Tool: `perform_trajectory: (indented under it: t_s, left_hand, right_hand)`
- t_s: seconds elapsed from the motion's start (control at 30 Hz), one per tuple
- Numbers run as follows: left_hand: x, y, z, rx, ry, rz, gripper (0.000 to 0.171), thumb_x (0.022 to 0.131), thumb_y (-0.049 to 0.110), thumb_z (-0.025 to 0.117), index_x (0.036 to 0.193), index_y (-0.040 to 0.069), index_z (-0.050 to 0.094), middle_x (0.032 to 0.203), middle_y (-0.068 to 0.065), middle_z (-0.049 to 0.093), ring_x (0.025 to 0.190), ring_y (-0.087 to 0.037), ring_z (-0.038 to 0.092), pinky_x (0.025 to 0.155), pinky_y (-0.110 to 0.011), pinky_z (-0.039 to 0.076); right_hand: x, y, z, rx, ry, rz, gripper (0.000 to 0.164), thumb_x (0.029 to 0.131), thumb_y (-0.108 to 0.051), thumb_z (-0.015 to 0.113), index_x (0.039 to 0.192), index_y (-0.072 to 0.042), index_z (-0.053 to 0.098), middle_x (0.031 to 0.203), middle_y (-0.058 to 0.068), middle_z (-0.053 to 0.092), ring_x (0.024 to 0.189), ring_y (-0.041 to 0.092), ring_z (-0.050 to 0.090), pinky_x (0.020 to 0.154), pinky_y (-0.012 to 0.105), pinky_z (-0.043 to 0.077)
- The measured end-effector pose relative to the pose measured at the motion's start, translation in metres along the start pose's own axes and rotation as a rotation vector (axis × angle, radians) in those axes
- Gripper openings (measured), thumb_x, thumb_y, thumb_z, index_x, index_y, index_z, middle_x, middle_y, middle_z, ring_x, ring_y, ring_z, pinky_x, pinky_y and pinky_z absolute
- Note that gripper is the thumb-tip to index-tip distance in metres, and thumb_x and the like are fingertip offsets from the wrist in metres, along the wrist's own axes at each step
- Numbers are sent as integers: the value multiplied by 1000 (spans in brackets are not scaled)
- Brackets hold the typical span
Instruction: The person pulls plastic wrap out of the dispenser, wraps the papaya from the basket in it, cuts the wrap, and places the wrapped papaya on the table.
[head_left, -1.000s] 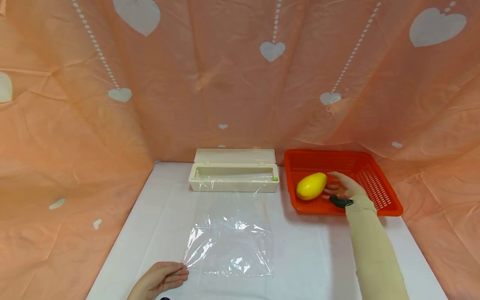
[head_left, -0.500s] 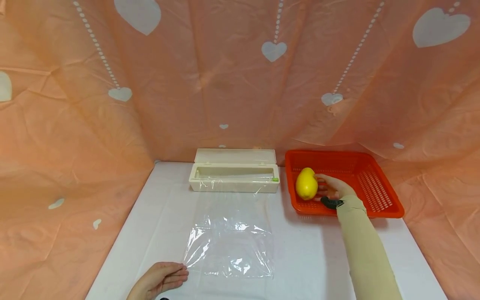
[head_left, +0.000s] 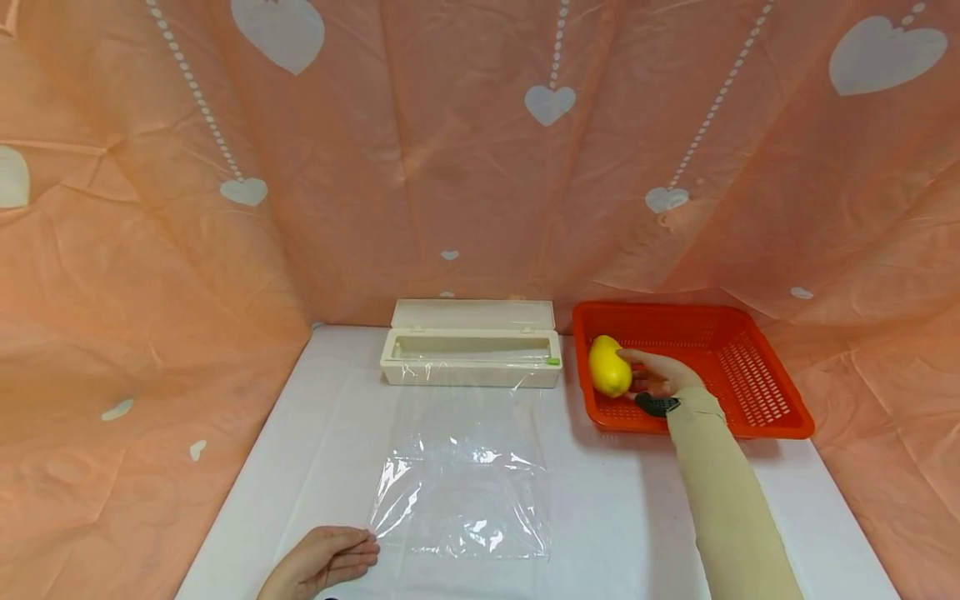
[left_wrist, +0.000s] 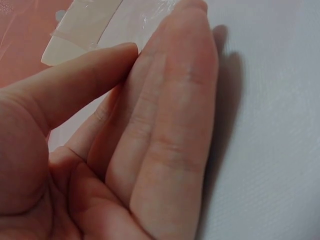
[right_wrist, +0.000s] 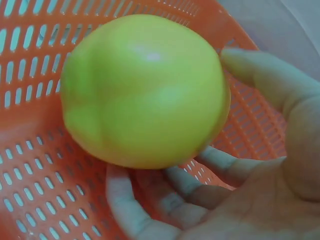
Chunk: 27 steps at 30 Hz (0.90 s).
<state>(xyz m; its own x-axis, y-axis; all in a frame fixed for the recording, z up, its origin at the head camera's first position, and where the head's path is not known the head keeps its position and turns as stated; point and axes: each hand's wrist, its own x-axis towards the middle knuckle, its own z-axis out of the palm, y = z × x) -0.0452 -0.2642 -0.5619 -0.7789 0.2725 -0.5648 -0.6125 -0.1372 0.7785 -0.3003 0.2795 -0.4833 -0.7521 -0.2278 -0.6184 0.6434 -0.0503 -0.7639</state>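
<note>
The left hand (head_left: 322, 561) pinches the nearest corner of the clear film (head_left: 468, 504) between thumb and fingers, likely to hold the sheet flat on the counter (head_left: 315, 433) against the open cream box (head_left: 474, 315), which lies beyond and between the hands. The right hand (head_left: 663, 375) cups the yellow fruit (head_left: 610, 367) inside the red basket (head_left: 693, 309), fingers curled beneath and thumb at its side, probably because so smooth and round a thing rolls easily.

Seemingly no readable text anywhere.
</note>
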Motion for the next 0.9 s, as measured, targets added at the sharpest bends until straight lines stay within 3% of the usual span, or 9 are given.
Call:
perform_trajectory:
  t_s: [0.17,0.27,0.3,0.5,0.6,0.67,0.9]
  left_hand:
    - [-1,-1,0,-2,-5,2,24,95,9,58,107,-10,63,98,-17,69,91,-25,69,83,-35,54]
    - [0,-1,0,-2,-9,5,24,95,10,58,107,-10,63,98,-17,69,92,-25,68,83,-35,54]
    - [0,-1,-1,-1,-10,6,24,95,10,58,107,-10,63,98,-17,69,92,-25,68,84,-35,54]
    - [1,-1,-1,-5,-23,8,24,95,10,57,107,-10,64,98,-17,69,92,-25,68,83,-35,54]
    - [0,-1,-2,-11,-21,5,23,95,10,58,106,-9,64,98,-16,70,92,-25,68,84,-35,54]
    - [0,-1,-1,-5,-20,2,23,95,10,58,106,-9,64,98,-16,69,92,-25,68,84,-36,54]
    - [1,0,-2,-27,-82,0,24,97,10,55,108,-9,63,101,-16,69,95,-25,67,87,-36,53]
  right_hand:
    - [4,3,-3,-145,-7,-47,72,95,-41,58,146,-2,25,131,17,40,108,31,54,93,40,48]
    - [9,5,-7,-182,3,-54,76,94,-42,59,147,-1,23,134,19,38,110,32,53,93,40,48]
    - [9,6,-8,-196,10,-60,73,94,-43,59,146,-3,27,133,19,38,109,33,54,88,34,51]
    - [-3,1,-11,-137,-21,-91,62,96,-38,57,141,-4,32,120,16,41,93,31,55,72,29,52]
    - [-12,-4,-14,-86,-50,-105,60,98,-36,53,141,-4,26,119,17,39,92,31,54,79,37,52]
    - [-20,-8,-17,-48,-76,-112,53,99,-35,51,137,-6,28,117,17,40,92,30,54,80,37,50]
    - [-49,-23,-12,-7,-160,-220,24,100,-25,51,120,-11,50,113,11,50,95,28,56,84,42,52]
